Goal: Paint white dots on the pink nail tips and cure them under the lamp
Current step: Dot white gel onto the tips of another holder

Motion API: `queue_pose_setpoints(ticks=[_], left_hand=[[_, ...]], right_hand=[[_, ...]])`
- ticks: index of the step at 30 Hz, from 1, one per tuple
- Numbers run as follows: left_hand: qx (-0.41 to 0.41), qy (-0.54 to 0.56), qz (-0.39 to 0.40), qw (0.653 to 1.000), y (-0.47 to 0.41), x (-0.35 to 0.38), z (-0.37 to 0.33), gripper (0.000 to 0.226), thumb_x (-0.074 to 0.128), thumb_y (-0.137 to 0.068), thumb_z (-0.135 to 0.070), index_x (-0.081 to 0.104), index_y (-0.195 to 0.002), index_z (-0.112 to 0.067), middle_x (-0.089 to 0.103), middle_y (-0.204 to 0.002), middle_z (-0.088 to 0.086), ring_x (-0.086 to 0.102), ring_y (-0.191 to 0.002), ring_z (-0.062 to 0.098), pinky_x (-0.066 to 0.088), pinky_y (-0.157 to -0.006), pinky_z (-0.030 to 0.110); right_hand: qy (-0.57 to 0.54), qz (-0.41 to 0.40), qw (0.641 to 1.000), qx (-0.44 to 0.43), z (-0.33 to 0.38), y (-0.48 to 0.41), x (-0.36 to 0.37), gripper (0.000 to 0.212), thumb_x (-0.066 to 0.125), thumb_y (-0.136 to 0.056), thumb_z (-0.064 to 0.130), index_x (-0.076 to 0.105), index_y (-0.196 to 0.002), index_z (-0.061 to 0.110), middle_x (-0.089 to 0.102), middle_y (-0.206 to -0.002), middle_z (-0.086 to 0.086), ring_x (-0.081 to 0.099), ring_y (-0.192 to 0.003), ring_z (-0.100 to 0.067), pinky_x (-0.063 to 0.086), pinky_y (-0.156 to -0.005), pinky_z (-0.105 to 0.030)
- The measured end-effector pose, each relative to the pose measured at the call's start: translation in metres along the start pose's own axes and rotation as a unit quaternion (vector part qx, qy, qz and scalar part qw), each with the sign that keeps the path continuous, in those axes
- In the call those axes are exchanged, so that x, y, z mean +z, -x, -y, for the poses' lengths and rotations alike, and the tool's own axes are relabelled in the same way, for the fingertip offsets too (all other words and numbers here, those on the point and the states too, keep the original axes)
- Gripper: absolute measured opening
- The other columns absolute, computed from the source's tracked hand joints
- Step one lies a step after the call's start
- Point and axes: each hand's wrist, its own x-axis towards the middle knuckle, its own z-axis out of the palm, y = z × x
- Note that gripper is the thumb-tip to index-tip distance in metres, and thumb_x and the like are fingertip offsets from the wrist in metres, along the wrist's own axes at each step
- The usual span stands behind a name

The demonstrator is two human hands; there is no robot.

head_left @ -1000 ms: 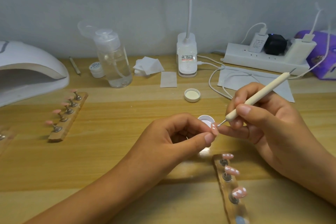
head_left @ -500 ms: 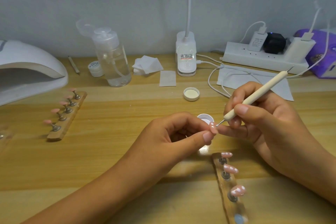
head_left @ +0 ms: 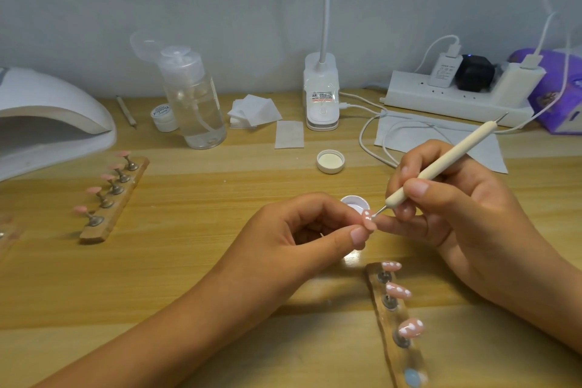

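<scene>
left hand (head_left: 302, 230) pinches a pink nail tip (head_left: 462, 220) between thumb and forefinger, other fingers curled in. right hand (head_left: 456, 208) grips a dotting tool (head_left: 441, 164) pen-style. the tool's metal end touches the tip's face, which already shows a few white dots.

containers: a small open white pot (head_left: 355, 203) sits just behind the left fingertips, inside looks white, can't tell how full. a white cap (head_left: 330, 161) lies inner side up further back, apart from both hands. far behind the left hand, a pump bottle (head_left: 195, 104) with flipped lid holds clear liquid, with a small white jar (head_left: 163, 116) beside it.

a wooden stand (head_left: 389, 321) lies just below the right wrist and carries dotted tips (head_left: 398, 290). a second stand (head_left: 138, 173) with plain pink tips (head_left: 94, 190) lies well left of the left hand, in front of the nail lamp (head_left: 47, 123). bare table (head_left: 189, 261) runs between that stand and the left hand. cables (head_left: 365, 142) crowd the space behind the right hand.
</scene>
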Motion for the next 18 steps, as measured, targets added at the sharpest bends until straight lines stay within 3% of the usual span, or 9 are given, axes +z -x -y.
queue_pose_setpoints(ticks=[5,9,18], left_hand=[[-0.001,0.0,0.003,1.0,0.0009,-0.0007,0.0003,0.008,0.07,-0.082,-0.023,0.074,-0.085,-0.029,0.071,-0.081,-0.005,0.061,-0.078,0.006,0.048,-0.072,0.018],[-0.002,-0.002,-0.003,1.0,0.0007,-0.0001,-0.0001,0.007,0.07,-0.081,-0.024,0.074,-0.083,-0.03,0.071,-0.08,-0.004,0.061,-0.078,0.008,0.049,-0.072,0.019],[-0.003,0.001,0.0,1.0,0.0006,-0.0007,0.0001,0.008,0.07,-0.081,-0.023,0.074,-0.085,-0.028,0.072,-0.081,-0.004,0.062,-0.079,0.008,0.049,-0.073,0.019]], right_hand=[[-0.001,0.0,1.0,-0.002,-0.0007,0.0002,0.0002,0.004,0.068,-0.067,0.019,0.066,-0.07,0.02,0.056,-0.063,-0.004,0.059,-0.058,-0.007,0.058,-0.063,-0.028],[0.012,0.001,1.0,-0.002,-0.0009,0.0003,0.0,0.012,0.07,-0.066,0.01,0.066,-0.069,0.02,0.056,-0.062,-0.004,0.06,-0.058,-0.008,0.058,-0.062,-0.028],[0.006,-0.004,1.0,-0.001,-0.0008,0.0,-0.0002,0.005,0.068,-0.066,0.019,0.066,-0.07,0.019,0.055,-0.063,-0.004,0.059,-0.059,-0.008,0.057,-0.061,-0.027]])
